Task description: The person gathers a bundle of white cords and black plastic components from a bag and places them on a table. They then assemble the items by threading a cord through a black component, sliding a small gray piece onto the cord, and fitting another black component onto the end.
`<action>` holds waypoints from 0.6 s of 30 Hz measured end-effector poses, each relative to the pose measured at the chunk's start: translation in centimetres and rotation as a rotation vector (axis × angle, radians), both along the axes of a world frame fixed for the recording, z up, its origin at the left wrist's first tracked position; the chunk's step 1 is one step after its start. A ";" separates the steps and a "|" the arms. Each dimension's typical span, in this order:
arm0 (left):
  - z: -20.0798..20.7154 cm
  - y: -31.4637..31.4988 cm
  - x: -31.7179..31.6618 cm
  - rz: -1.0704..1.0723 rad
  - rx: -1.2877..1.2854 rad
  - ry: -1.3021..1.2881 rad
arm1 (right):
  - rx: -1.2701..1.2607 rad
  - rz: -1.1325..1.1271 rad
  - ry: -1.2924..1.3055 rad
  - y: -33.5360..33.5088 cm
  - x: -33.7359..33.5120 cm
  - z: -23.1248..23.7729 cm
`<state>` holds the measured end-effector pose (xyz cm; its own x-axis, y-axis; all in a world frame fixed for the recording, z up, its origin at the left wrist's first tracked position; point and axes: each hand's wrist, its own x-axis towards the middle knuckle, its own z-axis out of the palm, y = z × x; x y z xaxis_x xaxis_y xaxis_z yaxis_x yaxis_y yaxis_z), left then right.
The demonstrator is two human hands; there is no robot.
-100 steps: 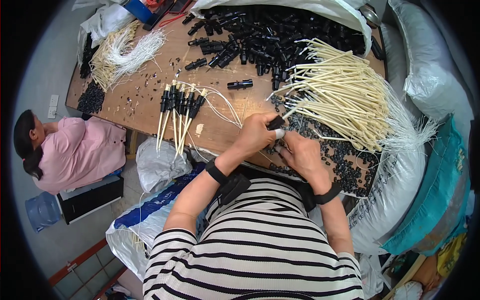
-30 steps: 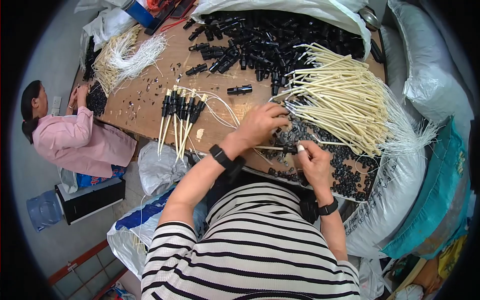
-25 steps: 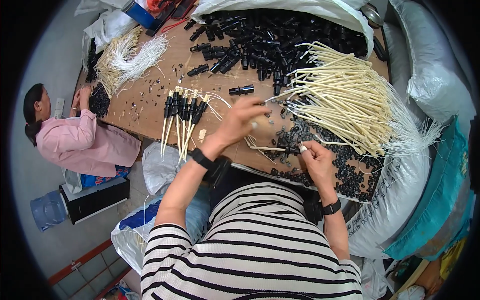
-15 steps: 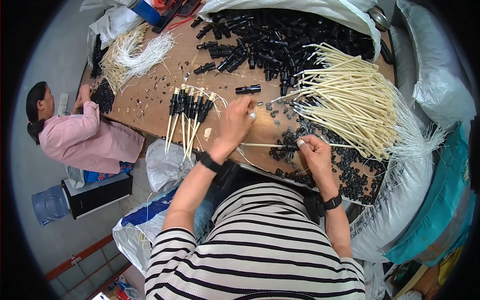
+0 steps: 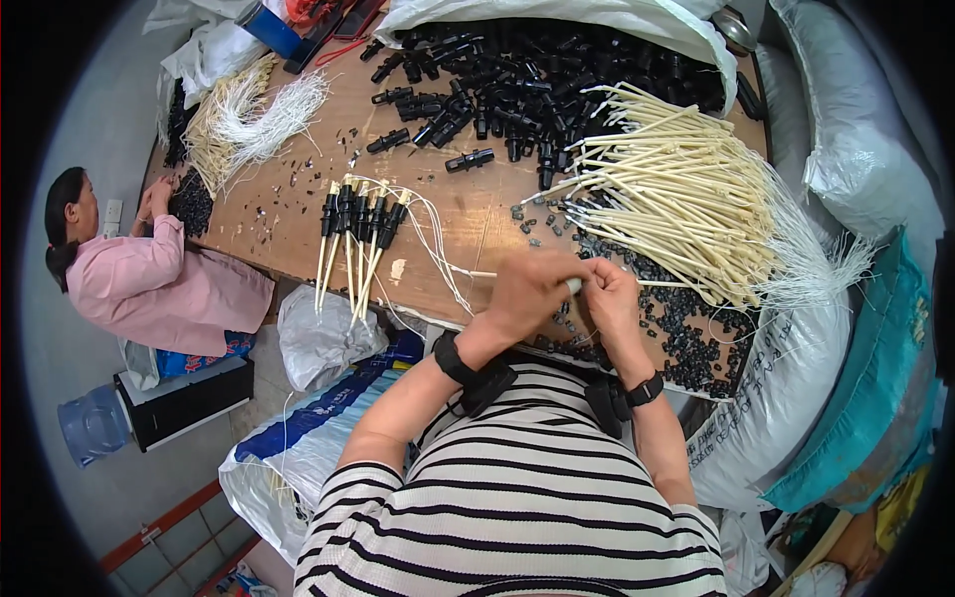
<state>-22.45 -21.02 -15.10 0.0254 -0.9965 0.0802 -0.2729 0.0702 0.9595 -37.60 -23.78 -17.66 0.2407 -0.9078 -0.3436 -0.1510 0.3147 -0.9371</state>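
Note:
My right hand (image 5: 612, 298) is closed on a thin cream rod (image 5: 661, 285), whose ends stick out on both sides of my hands. My left hand (image 5: 529, 291) meets it over the rod, fingers pinched together. What the left fingers hold is hidden, and the rod's middle is covered by both hands. To the left lie several cream rods fitted with black sleeves (image 5: 345, 211), their white strings (image 5: 430, 224) looping toward my left hand. Small black clips (image 5: 681, 343) are scattered under and beside my right hand.
A large bundle of cream rods (image 5: 676, 204) lies at the right, below a heap of black sleeves (image 5: 497, 95) by a white sack (image 5: 597, 12). Stuffed bags (image 5: 846, 378) crowd the right side. A person in pink (image 5: 149, 274) stands at the table's left end.
My left hand has come down and right from the loose clips to meet my right hand at the rod. The black sleeve seen earlier on that rod is now covered.

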 end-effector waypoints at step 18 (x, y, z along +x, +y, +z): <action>-0.7 1.0 0.0 0.167 0.083 -0.045 | -0.861 0.092 0.515 2.2 0.6 2.4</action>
<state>-22.43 -20.04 -15.77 0.1889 -0.9820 0.0027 -0.3167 -0.0584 0.9467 -36.96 -21.62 -15.30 0.3295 -0.8814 0.3385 -0.5912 -0.4721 -0.6538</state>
